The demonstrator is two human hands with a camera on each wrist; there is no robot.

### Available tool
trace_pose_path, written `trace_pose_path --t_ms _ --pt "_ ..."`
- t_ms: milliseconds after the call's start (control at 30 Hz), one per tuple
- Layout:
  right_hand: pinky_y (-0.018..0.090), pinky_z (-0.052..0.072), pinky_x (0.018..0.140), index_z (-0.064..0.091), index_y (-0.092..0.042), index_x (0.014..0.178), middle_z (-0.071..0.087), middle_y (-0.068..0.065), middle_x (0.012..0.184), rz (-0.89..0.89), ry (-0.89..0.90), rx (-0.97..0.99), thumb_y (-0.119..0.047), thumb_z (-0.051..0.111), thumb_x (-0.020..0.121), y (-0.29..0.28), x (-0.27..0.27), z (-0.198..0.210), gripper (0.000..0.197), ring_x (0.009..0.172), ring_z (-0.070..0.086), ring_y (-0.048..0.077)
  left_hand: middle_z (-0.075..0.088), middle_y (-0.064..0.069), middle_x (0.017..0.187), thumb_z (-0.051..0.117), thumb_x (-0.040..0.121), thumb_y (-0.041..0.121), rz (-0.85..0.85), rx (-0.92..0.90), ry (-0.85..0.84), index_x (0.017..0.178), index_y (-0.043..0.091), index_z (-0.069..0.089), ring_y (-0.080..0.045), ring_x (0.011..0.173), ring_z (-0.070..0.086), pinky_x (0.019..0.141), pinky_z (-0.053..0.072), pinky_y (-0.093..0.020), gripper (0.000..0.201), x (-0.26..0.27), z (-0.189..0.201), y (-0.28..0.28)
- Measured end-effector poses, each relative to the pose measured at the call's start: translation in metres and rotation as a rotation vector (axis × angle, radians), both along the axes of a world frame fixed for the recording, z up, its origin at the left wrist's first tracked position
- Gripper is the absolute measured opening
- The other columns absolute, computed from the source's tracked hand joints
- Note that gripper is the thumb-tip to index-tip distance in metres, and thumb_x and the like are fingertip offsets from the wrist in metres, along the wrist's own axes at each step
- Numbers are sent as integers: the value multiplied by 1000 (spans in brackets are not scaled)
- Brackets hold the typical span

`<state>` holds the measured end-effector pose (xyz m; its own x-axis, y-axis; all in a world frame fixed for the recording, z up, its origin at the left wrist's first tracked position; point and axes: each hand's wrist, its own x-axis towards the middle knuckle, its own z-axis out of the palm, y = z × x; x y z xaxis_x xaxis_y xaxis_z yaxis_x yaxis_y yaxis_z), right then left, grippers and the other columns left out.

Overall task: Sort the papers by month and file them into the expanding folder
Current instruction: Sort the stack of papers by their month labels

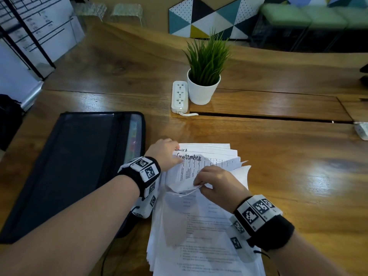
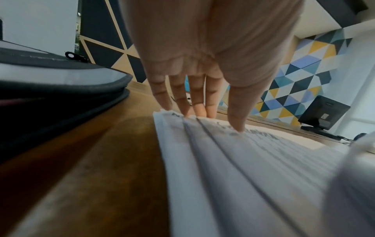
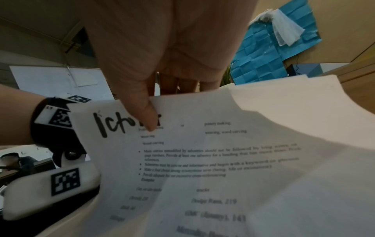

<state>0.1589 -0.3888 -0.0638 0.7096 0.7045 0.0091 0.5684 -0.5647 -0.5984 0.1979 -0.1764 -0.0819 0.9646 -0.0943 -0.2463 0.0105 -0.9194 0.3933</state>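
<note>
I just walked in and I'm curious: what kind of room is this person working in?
Most likely an office or shared workspace. A long wooden table carries a power strip and a potted plant, a whiteboard stands in the corner, and a computer monitor sits nearby.

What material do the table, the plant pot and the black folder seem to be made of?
Table: wood, glossy varnish; grain lines and light reflections show.
Plant pot: smooth white, probably ceramic or plastic; the look leaves it open.
Expanding folder: black fabric with a mesh front, likely nylon; woven texture and a zipper edge are visible.
</note>
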Motion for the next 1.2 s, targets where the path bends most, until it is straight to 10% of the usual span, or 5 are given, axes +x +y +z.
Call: trace_pose_path --t_ms 267,500,767,1033,1200 --pt "45 36 104 64 -9 74 46 23 137 -61 -152 -17 2 70 67 10 21 -3 15 130 41 37 65 -1 80 70 75 12 -17 -615 202 77 17 63 -13 76 59 75 48 -31 9 -4 23 1" --pt "32 48 77 64 -15 84 66 1 86 -12 44 -130 -9 56 78 14 25 6 12 83 61 22 60 6 99 54 90 17 182 -315 -10 103 16 65 -13 97 57 83 41 -25 17 2 11 20" --pt "41 53 71 55 -11 107 68 5 90 -51 48 -32 -8 60 81 15 13 4 27 80 65 27 51 -5 108 62 82 19 122 -89 -2 103 16 62 -21 101 49 90 45 -37 21 9 -3 11" --pt "46 32 103 70 -9 81 52 20 131 -37 -170 -30 0 76 67 9 23 3 18 126 45 37 69 4 81 73 79 9 60 -615 118 87 12 65 -8 76 65 66 50 -15 11 -3 37 5" --pt "54 27 106 68 -14 86 68 1 94 -44 -146 -149 -9 67 76 11 27 4 11 105 60 23 67 7 72 72 81 23 132 -741 118 84 15 65 -2 68 60 64 50 -17 11 -9 38 8"
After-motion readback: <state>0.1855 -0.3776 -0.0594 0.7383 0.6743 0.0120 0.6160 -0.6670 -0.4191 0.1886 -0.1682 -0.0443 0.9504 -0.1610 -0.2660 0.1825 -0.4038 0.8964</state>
